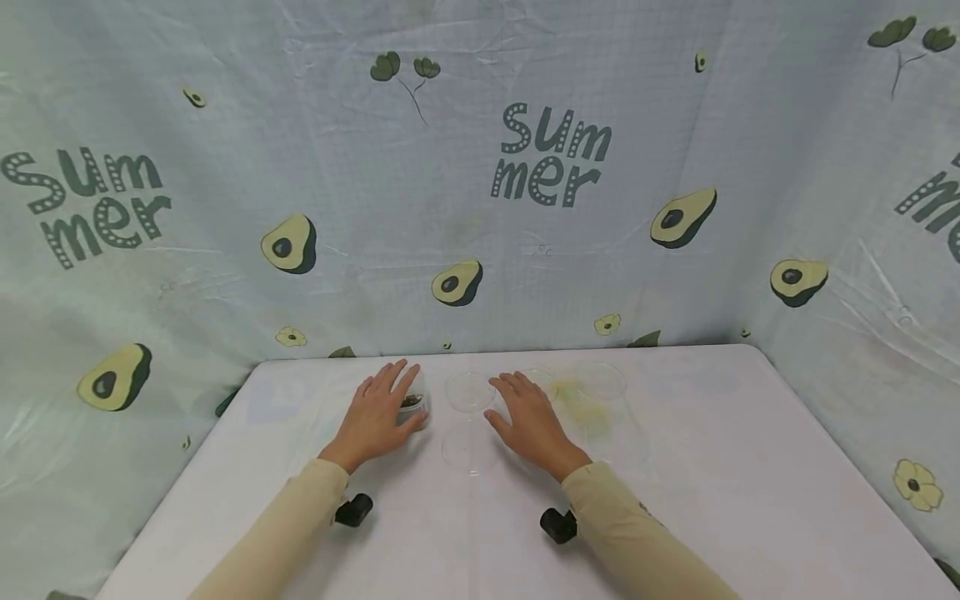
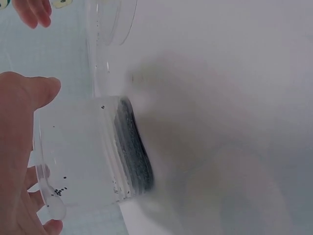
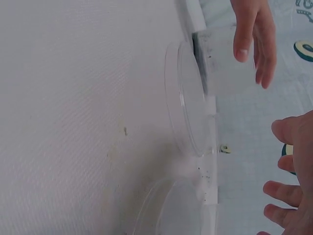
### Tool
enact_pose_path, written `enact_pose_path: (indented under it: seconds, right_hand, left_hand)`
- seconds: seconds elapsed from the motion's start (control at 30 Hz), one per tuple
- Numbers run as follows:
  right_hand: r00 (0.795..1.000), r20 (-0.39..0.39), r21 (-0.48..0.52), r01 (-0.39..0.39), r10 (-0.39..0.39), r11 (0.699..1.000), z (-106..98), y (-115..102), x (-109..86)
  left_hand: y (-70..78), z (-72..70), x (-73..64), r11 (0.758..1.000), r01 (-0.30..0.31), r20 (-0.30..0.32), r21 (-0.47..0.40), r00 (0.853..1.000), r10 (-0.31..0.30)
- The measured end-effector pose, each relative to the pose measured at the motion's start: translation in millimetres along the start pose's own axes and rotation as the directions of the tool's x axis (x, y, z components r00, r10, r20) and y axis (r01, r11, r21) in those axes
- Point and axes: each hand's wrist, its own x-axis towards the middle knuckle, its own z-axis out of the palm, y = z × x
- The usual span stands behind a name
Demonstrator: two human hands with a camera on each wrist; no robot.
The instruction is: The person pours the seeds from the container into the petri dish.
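My left hand [image 1: 378, 417] is spread over a clear plastic tub [image 2: 73, 147], thumb and fingers apart around its top. Dark grains like small seeds [image 2: 132, 152] fill the bottom of the tub, and a few cling to its wall. To the right, my right hand [image 1: 531, 423] hovers with loosely spread fingers and nothing in them. It overlaps the edges of clear round shallow dishes in the head view, one a dish [image 1: 469, 392] beside the tub. A nearer round dish [image 1: 467, 447] lies between the two hands.
Another clear dish [image 1: 600, 381] lies farther right, near a yellowish patch [image 1: 588, 408] on the white table [image 1: 750, 483]. Several dark specks [image 3: 204, 175] are scattered by the dishes. A printed curtain [image 1: 360, 183] stands behind and at both sides.
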Motion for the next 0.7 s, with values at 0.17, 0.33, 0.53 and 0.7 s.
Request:
enact_pose_path:
  seconds: [0.17, 0.33, 0.53, 0.7]
  right_hand:
    - [1.000, -0.006, 0.005, -0.011, 0.011, 1.000, 2.6, 1.6, 0.7]
    - [1.000, -0.007, 0.012, -0.022, 0.022, 1.000, 3.5, 3.8, 1.4]
    - [0.999, 0.003, 0.033, -0.038, 0.037, 0.999, 5.4, 5.7, 3.1]
    - [0.999, 0.009, 0.041, -0.047, 0.047, 0.998, 6.5, 7.4, 4.7]
  left_hand:
    - [-5.0, 3.0, 2.1, 1.000, 0.000, 0.012, -0.018, 1.000, 0.000]
    - [-10.6, 5.0, 3.3, 0.999, 0.010, 0.027, -0.049, 1.000, -0.009]
    - [-15.7, 4.5, 3.2, 0.995, 0.001, 0.046, -0.097, 0.999, 0.003]
    - [-20.7, 5.7, 4.1, 0.994, 0.007, 0.051, -0.106, 0.999, -0.001]
